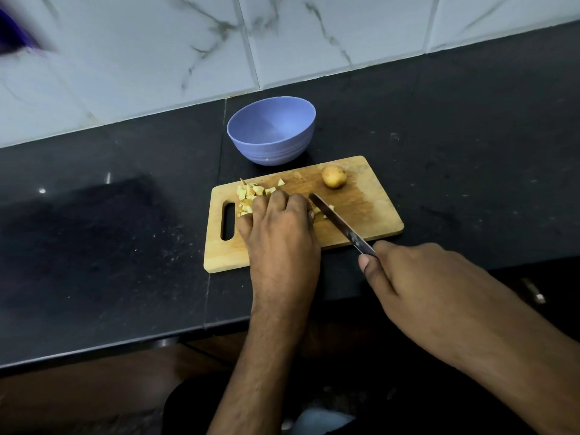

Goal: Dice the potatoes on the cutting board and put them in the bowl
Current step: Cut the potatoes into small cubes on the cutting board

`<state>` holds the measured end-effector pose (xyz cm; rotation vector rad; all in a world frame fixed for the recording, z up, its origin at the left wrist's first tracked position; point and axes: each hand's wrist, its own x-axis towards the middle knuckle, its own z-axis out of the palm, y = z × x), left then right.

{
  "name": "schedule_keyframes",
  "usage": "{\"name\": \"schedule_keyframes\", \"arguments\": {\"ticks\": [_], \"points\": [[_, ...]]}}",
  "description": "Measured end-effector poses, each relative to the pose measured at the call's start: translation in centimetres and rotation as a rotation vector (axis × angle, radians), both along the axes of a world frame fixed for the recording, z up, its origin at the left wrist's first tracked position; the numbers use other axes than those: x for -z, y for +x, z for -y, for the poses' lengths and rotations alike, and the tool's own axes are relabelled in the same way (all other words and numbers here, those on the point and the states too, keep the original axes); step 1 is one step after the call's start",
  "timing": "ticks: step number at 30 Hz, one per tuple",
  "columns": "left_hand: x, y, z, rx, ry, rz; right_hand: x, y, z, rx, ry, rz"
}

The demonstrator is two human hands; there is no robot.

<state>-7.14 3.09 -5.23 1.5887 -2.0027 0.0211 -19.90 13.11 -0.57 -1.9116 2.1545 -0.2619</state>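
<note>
Right hand (417, 277) nearest, grip curled tight round handle of steel-bladed kitchen knife (340, 226), blade angled up-left across board, tip beside left knuckles. Left hand (277, 227) palm-down on rectangular wooden cutting board (373, 211), fingers bent over pale diced potato pieces (249, 196); whether grip clamps any piece, cannot tell. Few dice by blade. Whole small yellow-brown potato (333, 176) near board's far edge. Beyond, round blue-lilac plastic bowl (271, 133) on black stone worktop (110, 246), just off board.
</note>
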Motion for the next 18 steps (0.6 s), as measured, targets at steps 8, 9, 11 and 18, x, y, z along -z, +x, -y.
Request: {"name": "schedule_keyframes", "arguments": {"ticks": [8, 9, 11, 18], "points": [[0.0, 0.1, 0.3, 0.003, 0.049, -0.006, 2.0, 0.4, 1.1, 0.035, 0.048, -0.073], [0.0, 0.2, 0.4, 0.006, 0.054, -0.015, 2.1, 0.4, 1.1, 0.038, 0.059, -0.076], [0.1, 0.3, 0.4, 0.008, 0.056, -0.051, 1.9, 0.2, 1.1, 0.042, 0.066, -0.073], [0.2, 0.6, 0.8, 0.04, 0.054, -0.12, -1.0, 0.0, 0.2, -0.016, 0.142, -0.07]]}}
